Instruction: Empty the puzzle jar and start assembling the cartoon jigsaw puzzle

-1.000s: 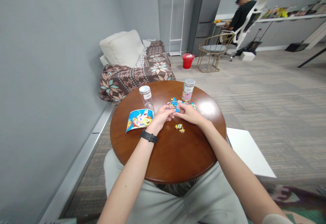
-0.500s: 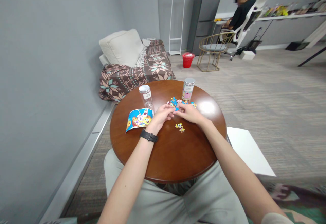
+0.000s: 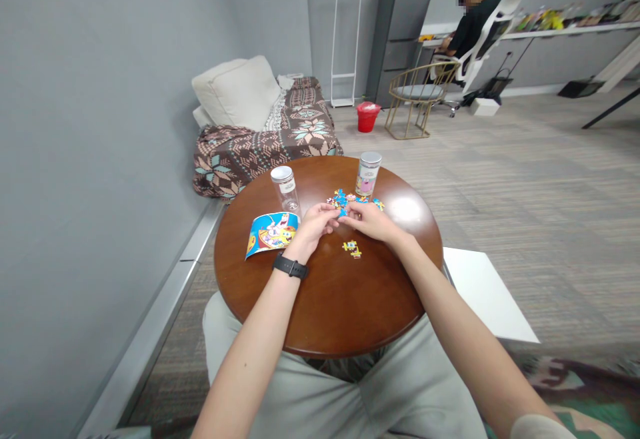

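My left hand (image 3: 317, 224), with a black watch on the wrist, is closed over the table, thumb and fingers pinched at a blue jigsaw puzzle piece (image 3: 342, 212). From the other side my right hand (image 3: 370, 220) meets it, its fingers curled and closed at the same piece. Part of that piece is hidden by the fingers. Just beyond both hands lies a pile of loose puzzle pieces (image 3: 341, 196). Several yellow pieces joined together (image 3: 352, 248) lie nearer to me, below the right hand. Left of my left hand rests a curved picture sheet (image 3: 271, 233) with cartoon figures.
On the round brown table (image 3: 350, 312), a clear jar with a silver lid (image 3: 285, 189) stands behind the picture sheet. A labelled jar (image 3: 367, 176) stands behind the pile. Beyond are a covered sofa (image 3: 260, 152), a red bin (image 3: 367, 118) and a seated person (image 3: 475, 22).
Both hands stay together at the blue piece with only slight finger movement. The whole view has shifted a little; the jars, sheet and joined pieces keep their places on the table.
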`<action>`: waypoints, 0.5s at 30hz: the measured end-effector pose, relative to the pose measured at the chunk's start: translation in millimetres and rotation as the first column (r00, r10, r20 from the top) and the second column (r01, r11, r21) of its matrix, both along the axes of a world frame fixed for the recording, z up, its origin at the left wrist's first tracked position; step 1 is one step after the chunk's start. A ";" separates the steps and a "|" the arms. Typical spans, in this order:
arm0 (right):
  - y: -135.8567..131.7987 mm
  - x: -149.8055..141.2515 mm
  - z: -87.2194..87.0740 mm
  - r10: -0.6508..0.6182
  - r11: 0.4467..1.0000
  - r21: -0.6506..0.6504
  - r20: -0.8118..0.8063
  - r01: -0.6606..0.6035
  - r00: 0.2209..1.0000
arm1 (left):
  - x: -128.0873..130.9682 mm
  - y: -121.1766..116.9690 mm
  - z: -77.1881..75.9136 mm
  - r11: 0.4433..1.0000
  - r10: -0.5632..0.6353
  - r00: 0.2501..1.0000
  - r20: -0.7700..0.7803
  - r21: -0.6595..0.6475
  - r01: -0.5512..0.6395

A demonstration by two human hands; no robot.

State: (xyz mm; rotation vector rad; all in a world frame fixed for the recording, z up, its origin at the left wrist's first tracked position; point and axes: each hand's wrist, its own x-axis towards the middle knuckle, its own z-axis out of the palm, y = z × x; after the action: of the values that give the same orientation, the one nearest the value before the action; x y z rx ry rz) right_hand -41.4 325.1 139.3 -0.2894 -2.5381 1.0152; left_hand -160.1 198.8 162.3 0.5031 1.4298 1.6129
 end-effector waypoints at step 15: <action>0.9 1.5 -1.0 -0.031 0.999 0.013 0.001 0.031 1.000 | -2.7 0.6 -1.8 1.000 0.006 1.000 0.011 0.006 -0.007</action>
State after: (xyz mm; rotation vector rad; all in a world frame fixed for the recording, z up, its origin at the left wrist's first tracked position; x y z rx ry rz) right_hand -39.9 326.1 138.4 -0.3249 -2.5320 0.9874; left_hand -162.7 199.4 160.5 0.4922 1.4201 1.6229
